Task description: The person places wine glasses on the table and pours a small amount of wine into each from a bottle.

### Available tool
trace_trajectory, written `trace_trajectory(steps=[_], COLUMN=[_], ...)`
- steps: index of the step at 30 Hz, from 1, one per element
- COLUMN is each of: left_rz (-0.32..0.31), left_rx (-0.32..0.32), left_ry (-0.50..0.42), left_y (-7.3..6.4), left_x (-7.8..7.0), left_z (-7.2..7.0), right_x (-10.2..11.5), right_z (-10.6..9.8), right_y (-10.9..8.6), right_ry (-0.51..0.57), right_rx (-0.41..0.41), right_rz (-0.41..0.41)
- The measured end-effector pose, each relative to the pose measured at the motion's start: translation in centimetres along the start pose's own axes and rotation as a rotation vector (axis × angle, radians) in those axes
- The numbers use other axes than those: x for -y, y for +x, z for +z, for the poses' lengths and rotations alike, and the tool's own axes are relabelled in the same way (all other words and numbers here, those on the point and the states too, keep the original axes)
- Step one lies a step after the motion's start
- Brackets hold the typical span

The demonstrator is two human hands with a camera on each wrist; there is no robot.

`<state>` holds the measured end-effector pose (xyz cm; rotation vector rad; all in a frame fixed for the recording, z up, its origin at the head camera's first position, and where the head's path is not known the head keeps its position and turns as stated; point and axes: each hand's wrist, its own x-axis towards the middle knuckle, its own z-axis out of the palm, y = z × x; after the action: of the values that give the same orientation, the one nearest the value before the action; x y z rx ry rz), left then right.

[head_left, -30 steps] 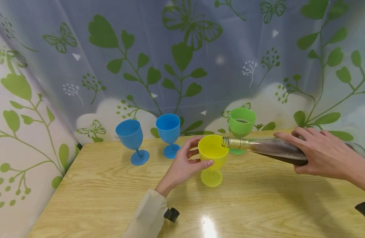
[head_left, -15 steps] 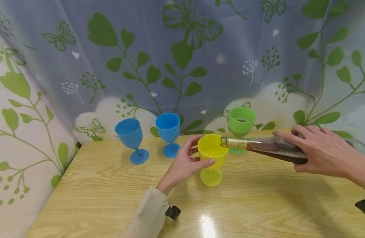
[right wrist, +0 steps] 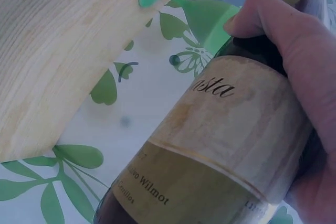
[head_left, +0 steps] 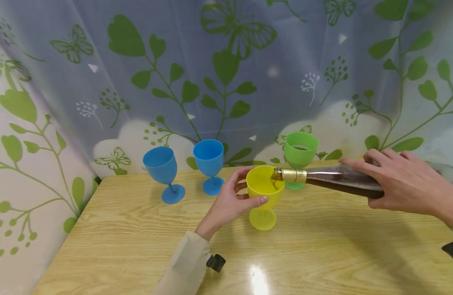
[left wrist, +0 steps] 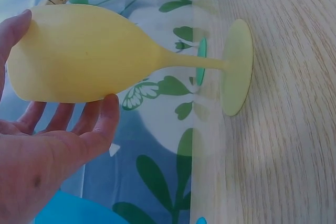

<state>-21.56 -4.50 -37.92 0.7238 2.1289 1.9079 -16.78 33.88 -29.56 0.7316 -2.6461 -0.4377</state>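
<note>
My left hand [head_left: 230, 200] holds the bowl of a yellow goblet [head_left: 272, 197], thumb on the near side and fingers behind. In the left wrist view, the yellow goblet [left wrist: 84, 53] has its foot at the tabletop. My right hand [head_left: 407, 182] grips a dark wine bottle [head_left: 340, 180], tilted nearly level with its gold-banded neck pointing left. Its mouth lies over the right rim of the yellow goblet, and a thin stream of dark liquid runs inside. Up close in the right wrist view, the wine bottle [right wrist: 210, 129] shows a cream and gold label.
Behind the bottle neck stands a green goblet [head_left: 301, 155] with dark liquid in it. Two blue goblets, one leftmost [head_left: 161, 166] and one nearer the middle [head_left: 208, 160], stand at the back left of the wooden table [head_left: 137, 246]. A leaf-patterned curtain [head_left: 167, 94] hangs behind.
The bottle's body has dropped a little at its neck end and its mouth sits slightly further in over the goblet. Liquid now shows at the mouth. The left hand keeps its hold.
</note>
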Motion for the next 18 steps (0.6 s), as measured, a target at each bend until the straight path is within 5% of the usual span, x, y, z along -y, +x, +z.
trace_trajectory(steps=[18], left_rz=[0.003], left_rx=[-0.019], left_ry=[0.019], left_y=[-0.11], left_x=[-0.35], left_z=[0.04], right_x=[-0.16], right_z=[0.07], right_y=[0.25], right_ry=[-0.017], right_rx=[-0.045], right_rz=[-0.018])
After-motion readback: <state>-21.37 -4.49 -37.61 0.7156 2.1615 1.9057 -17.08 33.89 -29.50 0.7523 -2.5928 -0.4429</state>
